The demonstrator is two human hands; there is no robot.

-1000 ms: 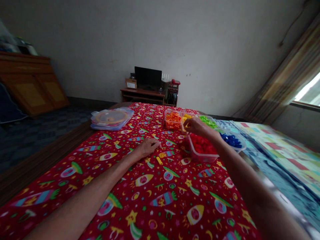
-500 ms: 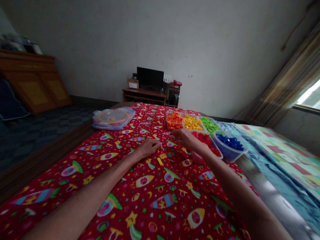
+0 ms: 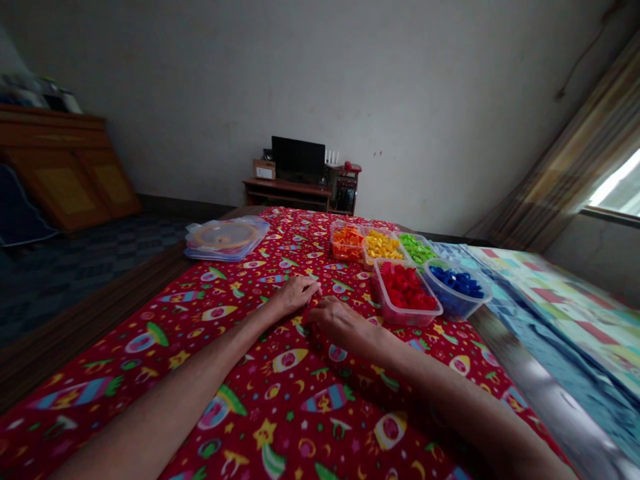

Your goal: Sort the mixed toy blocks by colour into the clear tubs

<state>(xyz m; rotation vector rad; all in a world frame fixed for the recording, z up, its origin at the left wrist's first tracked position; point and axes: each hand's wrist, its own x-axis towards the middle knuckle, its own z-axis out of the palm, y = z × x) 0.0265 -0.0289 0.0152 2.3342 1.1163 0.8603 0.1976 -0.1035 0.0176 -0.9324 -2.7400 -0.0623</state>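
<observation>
My left hand [image 3: 299,293] rests on the red patterned cloth [image 3: 280,413], its fingers bent and held together; whatever they may hold is hidden. Close beside it, my right hand [image 3: 337,323] is low over the cloth with fingers curled downward and closed. It covers the spot where a small yellow toy block lay, and I cannot see its fingertips clearly. To the right stand clear tubs of toy blocks: a red-block tub [image 3: 436,311] nearest, a blue-block tub [image 3: 463,308], and behind them orange blocks [image 3: 348,241], yellow blocks [image 3: 382,245] and green blocks [image 3: 417,248].
Stacked plastic lids [image 3: 227,239] lie at the table's far left corner. A bed [image 3: 565,313] with patterned bedding adjoins the table on the right. Against the back wall, a low desk [image 3: 290,190] carries a monitor [image 3: 299,159].
My right hand has come back from above the red tub to beside my left hand, over the small yellow block, now out of sight. My left hand has barely moved.
</observation>
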